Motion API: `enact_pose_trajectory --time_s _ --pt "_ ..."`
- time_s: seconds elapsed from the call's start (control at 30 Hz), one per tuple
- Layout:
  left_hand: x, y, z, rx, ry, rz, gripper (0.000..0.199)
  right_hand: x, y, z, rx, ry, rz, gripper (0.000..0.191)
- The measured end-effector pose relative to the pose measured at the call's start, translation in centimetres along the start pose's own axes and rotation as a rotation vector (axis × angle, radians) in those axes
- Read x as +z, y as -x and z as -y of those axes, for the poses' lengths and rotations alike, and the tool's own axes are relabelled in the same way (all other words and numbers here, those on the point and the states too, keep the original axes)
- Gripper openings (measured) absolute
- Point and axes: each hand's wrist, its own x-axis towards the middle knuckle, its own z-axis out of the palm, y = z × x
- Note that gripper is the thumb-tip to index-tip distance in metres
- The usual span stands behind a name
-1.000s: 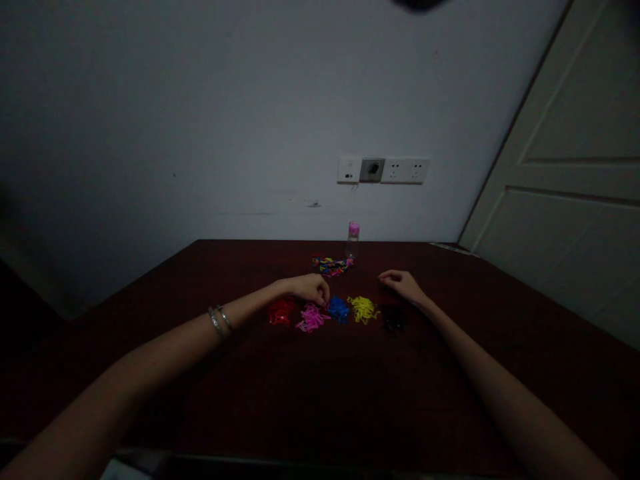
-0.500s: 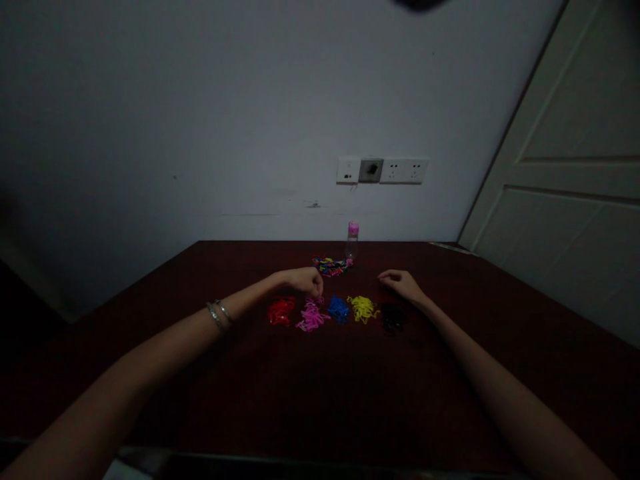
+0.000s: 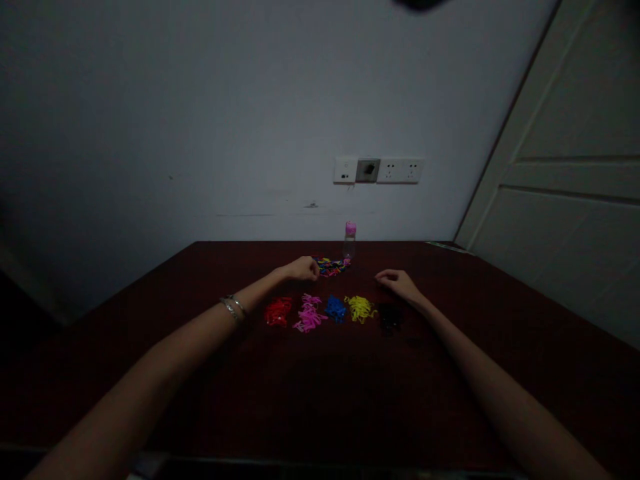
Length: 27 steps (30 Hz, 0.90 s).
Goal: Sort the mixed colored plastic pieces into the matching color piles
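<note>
My left hand (image 3: 306, 268) is closed at the left edge of a mixed multicoloured pile (image 3: 333, 267); what its fingers hold, if anything, is too small to make out. My right hand (image 3: 397, 283) rests on the table beyond the black pile (image 3: 389, 316), its fingers pressed together, their contents unclear. Across the middle lie separate piles of small strips or bands: red (image 3: 278, 311), pink (image 3: 310, 315), blue (image 3: 335, 309) and yellow (image 3: 360, 309). Behind the mixed pile stands a clear bottle (image 3: 349, 247) with a pink top.
The dark red table (image 3: 320, 393) meets a pale wall (image 3: 250, 120) at its back edge. Sockets and a switch plate (image 3: 400, 171) are on the wall. A panelled door (image 3: 565, 200) stands at the right.
My left hand has moved away from the pink pile, farther back to the mixed pile. My right hand has hardly moved. The view has shifted slightly.
</note>
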Motion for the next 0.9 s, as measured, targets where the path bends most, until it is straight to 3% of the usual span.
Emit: enact_pose_trajectory --time_s 0.13,0.33,0.6,0.7,0.9 --pt "1.0 -0.8 -0.4 -0.072 -0.169 -0.098 0.021 0.0 -0.1 -0.1 0.009 0.004 0.006 0.025" --pt "1.9 -1.6 -0.6 -0.140 -0.295 -0.129 0.020 0.1 -0.2 -0.3 0.010 -0.002 0.007 0.023" --pt "1.1 -1.4 0.1 -0.102 -0.130 -0.133 0.014 0.1 -0.1 -0.1 0.002 -0.023 0.004 0.023" --pt "0.0 -0.8 1.4 -0.043 0.046 -0.027 0.013 0.2 -0.1 -0.1 0.015 -0.028 0.000 0.023" --pt "-1.8 1.1 2.9 -0.101 0.302 0.379 0.016 0.2 -0.2 -0.3 0.006 -0.025 -0.002 0.023"
